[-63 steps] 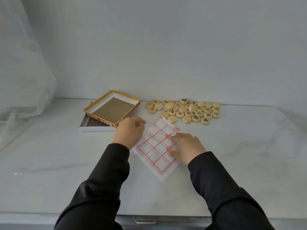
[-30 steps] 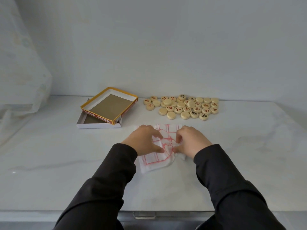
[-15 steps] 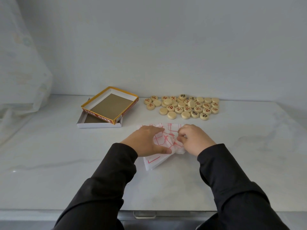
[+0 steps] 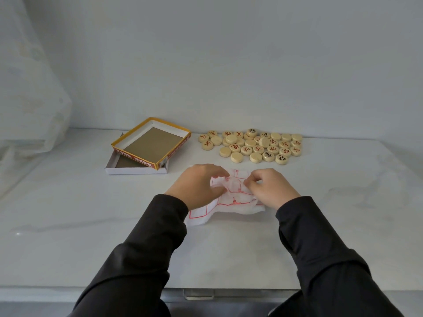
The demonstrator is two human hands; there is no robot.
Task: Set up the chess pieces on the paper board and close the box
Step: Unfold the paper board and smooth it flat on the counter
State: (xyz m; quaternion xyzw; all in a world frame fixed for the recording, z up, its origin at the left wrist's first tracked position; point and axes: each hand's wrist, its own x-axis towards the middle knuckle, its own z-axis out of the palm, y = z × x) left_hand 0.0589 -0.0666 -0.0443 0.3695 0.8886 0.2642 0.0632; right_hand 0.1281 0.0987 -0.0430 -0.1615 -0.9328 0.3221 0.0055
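A folded white paper board (image 4: 231, 203) with red grid lines lies crumpled on the white table (image 4: 68, 202), partly hidden under both hands. My left hand (image 4: 199, 187) pinches its left layers. My right hand (image 4: 270, 191) pinches its right layers with curled fingers. A pile of round wooden chess pieces (image 4: 251, 145) with red and black characters lies behind the paper, to the right. The yellow-rimmed box lid (image 4: 151, 143) leans upside down on the white box base (image 4: 135, 169) at the back left.
A sheer curtain (image 4: 29, 88) hangs at the left and spills onto the table. A plain wall rises just behind the pieces. A drawer handle (image 4: 198, 295) shows under the table's front edge.
The paper was flat and diagonal under both hands 2 s ago. Since then both hands have gathered it, turned it square to me and pulled its layers apart a little, left and right.
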